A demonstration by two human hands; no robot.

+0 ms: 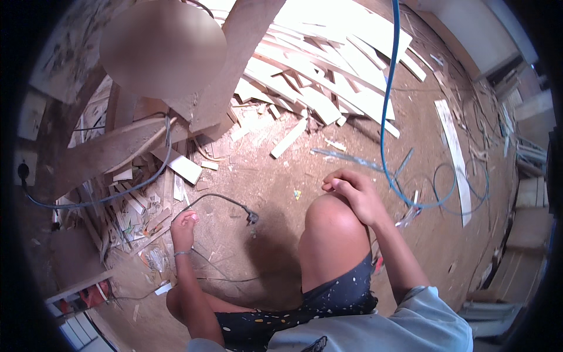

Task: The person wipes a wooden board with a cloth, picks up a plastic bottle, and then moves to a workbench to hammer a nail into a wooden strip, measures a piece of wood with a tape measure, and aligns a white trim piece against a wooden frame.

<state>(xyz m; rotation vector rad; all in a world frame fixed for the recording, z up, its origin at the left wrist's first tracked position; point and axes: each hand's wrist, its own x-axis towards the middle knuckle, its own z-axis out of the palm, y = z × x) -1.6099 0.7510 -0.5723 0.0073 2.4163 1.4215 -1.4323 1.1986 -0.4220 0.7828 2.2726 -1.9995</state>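
Note:
My left hand (185, 223), with a band round its wrist, is closed above the floor at the left. A black power cord (218, 195) runs out from its fingertips and arcs right to a plug (252, 217) over the floor. More thin cord trails below the wrist. Only part of the grip shows. My right hand (353, 190) rests on top of my raised right knee (331, 214). Its fingers curl loosely with the thumb near them, and nothing shows in them.
Cut wood strips (316, 76) lie heaped at the far side. A wooden frame (217, 76) stands far left, partly behind a blurred patch. A blue cable (384, 117) hangs at the right and loops over the floor. Offcuts (185, 167) lie beyond my left hand, a long pale strip (454, 158) right.

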